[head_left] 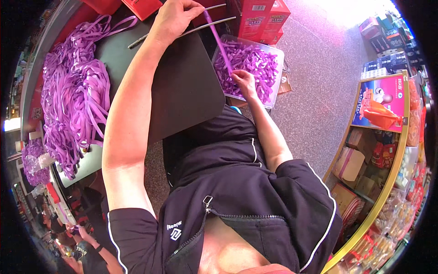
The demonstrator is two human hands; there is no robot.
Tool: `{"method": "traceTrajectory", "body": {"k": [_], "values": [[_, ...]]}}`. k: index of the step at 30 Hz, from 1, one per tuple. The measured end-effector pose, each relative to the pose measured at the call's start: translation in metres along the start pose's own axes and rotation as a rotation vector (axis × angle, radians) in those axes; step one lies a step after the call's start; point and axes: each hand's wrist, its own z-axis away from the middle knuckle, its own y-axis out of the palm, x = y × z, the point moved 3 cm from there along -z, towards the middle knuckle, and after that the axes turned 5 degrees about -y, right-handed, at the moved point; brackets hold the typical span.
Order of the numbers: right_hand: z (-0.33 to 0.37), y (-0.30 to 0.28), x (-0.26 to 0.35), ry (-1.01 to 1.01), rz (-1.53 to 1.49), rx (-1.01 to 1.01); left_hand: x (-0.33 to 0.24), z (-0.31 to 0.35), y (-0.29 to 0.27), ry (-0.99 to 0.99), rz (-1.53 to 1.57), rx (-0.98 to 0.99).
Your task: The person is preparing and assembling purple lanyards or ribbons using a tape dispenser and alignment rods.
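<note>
A narrow purple ribbon (218, 40) stretches taut between my hands. The fingertips of my left hand (179, 19) pinch its upper end beside two thin metal rods (207, 26), which stick out past the table's far edge. Lower down and to the right, the thumb and fingers of my right hand (245, 84) close on the same ribbon. That hand is over a clear plastic bin (280, 64) filled with loose purple ribbon pieces (260, 59). A large tangled heap of long purple ribbons (75, 98) lies to the left on the dark tabletop (187, 86).
Red printed boxes (258, 20) stand just beyond the bin. Grey speckled floor (315, 77) stretches to the right, up to a gold-edged display cabinet (383, 196) with packaged goods. Another person (89, 251) is at the lower left, near a smaller purple bundle (35, 160).
</note>
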Motion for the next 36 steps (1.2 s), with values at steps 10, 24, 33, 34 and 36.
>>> {"method": "traceTrajectory", "body": {"k": [10,24,33,34,36], "values": [[0.010,0.016,0.016,-0.277,0.392,-0.006,-0.001,0.002,-0.003,-0.013,-0.006,0.002],[0.063,-0.001,0.026,-0.577,0.363,0.278,-0.006,0.002,-0.002,-0.018,-0.044,0.003],[0.152,-0.036,0.153,-0.851,0.612,0.342,-0.011,0.002,-0.006,0.037,-0.102,-0.012],[0.162,-0.037,0.171,-0.863,0.606,0.361,-0.011,0.001,-0.006,0.017,-0.080,0.020],[0.177,-0.040,0.190,-0.879,0.581,0.372,-0.013,0.001,-0.005,0.000,-0.055,0.032]]}}
